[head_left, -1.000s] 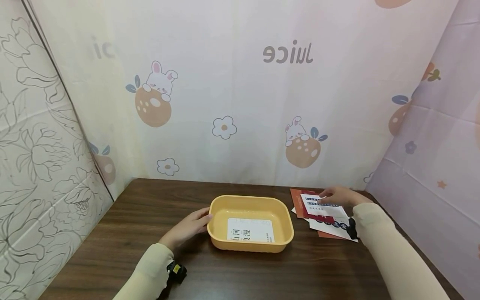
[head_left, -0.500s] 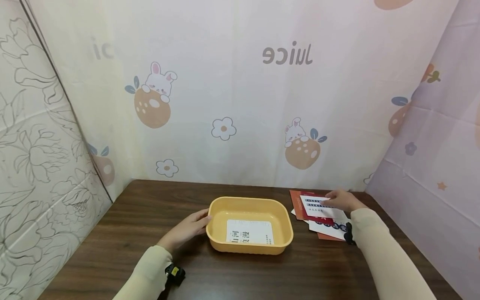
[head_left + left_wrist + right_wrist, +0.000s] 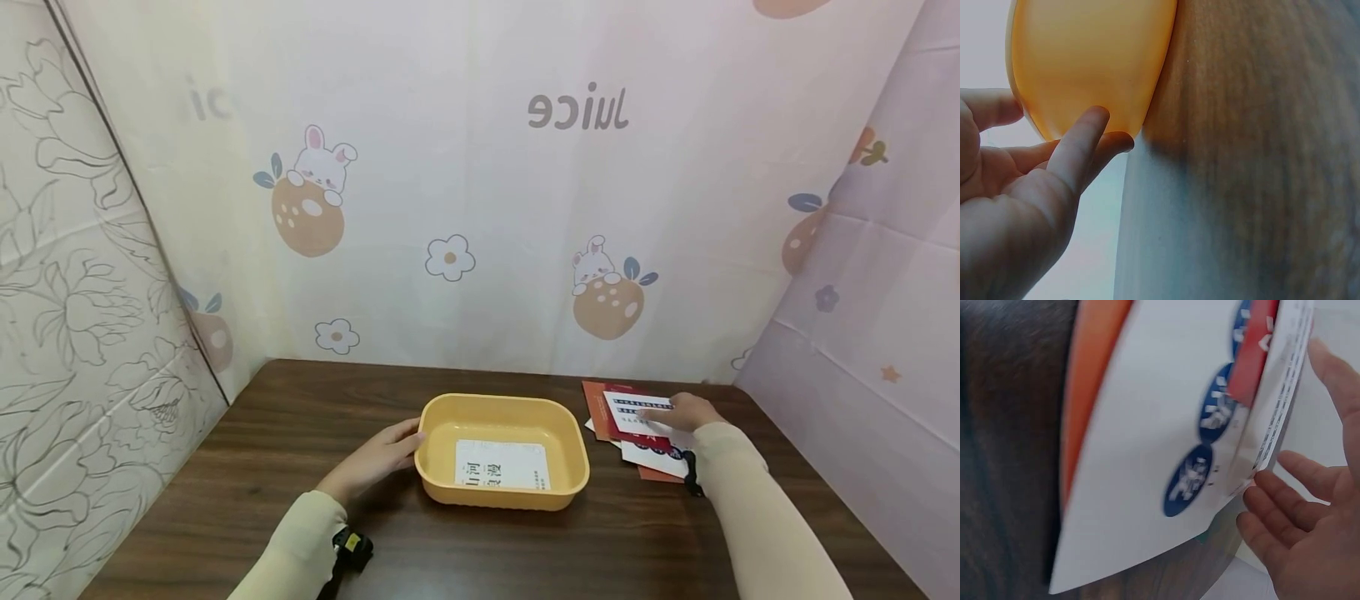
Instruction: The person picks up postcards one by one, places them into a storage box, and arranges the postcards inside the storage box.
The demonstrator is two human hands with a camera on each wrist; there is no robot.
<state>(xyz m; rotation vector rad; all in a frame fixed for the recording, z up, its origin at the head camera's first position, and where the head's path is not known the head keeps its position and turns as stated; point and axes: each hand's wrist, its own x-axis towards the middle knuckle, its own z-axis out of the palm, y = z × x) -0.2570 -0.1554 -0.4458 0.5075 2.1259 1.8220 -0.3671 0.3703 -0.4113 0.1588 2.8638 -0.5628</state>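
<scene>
Wood-grained tabletop (image 3: 465, 558), one of it, carries everything, and the work on it seems only partly done. One yellow tray (image 3: 495, 497) stands near its middle with something already inside, while one stack (image 3: 633, 429) of printed sheets remains outside, to its right; more appears left than done. Two hands are present. The left hand (image 3: 378, 457) rests against the tray's end, fingers loosely extended, touching rather than gripping. The right hand (image 3: 690, 412) lies over the stack, thumb and fingers spread, apparently holding nothing (whether a fingertip presses the top piece, I cannot tell). Inside the tray lies one white booklet (image 3: 502, 463), flat; anything underneath is hidden. The stack shows at least four overlapping pieces: one orange sheet (image 3: 596, 408), perhaps two; one red sheet (image 3: 647, 440); one white sheet with blue ovals (image 3: 648, 460); and, uppermost, one white card with blue bands (image 3: 627, 418). A white corner (image 3: 589, 424) pokes out leftward, its owner unclear. Each wrist wears one black strap (image 3: 352, 546).
</scene>
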